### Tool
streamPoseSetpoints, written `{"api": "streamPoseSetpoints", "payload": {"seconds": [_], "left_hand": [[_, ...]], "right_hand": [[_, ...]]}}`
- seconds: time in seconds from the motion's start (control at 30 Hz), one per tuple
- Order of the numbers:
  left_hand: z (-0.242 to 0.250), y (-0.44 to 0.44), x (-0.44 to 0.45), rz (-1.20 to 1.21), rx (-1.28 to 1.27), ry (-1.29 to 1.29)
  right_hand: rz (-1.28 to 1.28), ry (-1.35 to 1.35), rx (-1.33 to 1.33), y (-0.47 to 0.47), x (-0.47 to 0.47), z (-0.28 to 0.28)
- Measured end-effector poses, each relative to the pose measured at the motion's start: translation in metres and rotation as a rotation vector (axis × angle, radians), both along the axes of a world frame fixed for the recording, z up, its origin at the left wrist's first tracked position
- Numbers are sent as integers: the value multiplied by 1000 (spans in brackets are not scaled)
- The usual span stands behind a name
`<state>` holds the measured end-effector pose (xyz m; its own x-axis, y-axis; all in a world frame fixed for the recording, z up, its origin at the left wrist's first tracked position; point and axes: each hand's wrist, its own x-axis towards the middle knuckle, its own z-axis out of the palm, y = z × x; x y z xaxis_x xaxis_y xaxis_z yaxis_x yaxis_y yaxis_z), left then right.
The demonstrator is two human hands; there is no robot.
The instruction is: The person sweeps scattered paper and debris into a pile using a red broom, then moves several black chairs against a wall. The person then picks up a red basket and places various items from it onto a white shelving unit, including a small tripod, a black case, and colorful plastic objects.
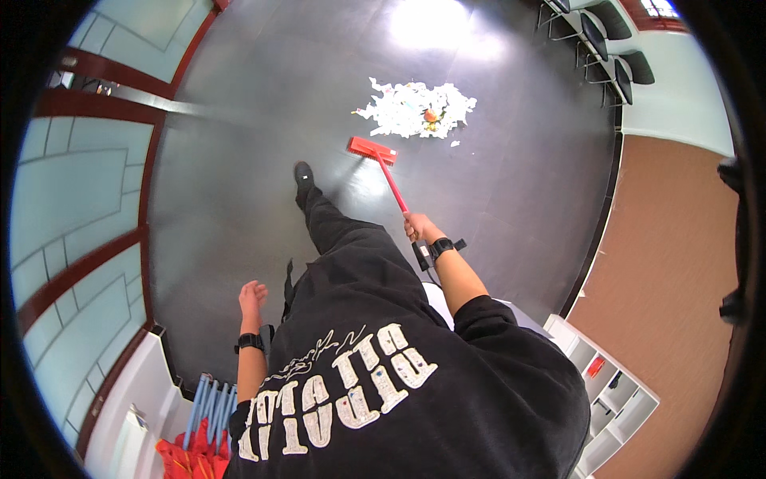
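My right hand is closed around the red handle of a red broom. Its wide red head, with bristles along one edge, is low over or on the dark floor; whether it touches cannot be told. Just beyond the head lies a heap of torn white paper scraps, with a reddish round item and some yellow-green bits among them. A small scrap lies apart near the heap. My left hand hangs at my left side, fingers loosely curled, holding nothing visible.
Black chairs line the wall at upper right. A white cubby shelf stands at lower right. Glass panels in dark red frames run along the left. Blue poles with red cloth stand at lower left. My shoe is left of the broom head.
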<state>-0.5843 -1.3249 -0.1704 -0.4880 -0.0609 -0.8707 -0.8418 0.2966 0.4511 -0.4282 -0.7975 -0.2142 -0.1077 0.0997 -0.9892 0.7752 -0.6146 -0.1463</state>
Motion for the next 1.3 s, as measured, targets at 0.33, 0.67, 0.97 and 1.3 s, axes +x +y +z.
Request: {"api": "streamPoseSetpoints", "payload": {"seconds": [0.33, 0.67, 0.97, 1.3], "left_hand": [[49, -27, -218, -44, -89, 73], [45, 16, -394, -71, 94, 15], [47, 115, -612, -596, 176, 109], [27, 165, -700, -741, 57, 211]], "right_hand": [[-662, 65, -188, 14, -192, -63], [-723, 64, -308, -32, -269, 42], [-809, 109, -202, -107, -392, 3], [-1078, 70, -81, -115, -472, -26]]}}
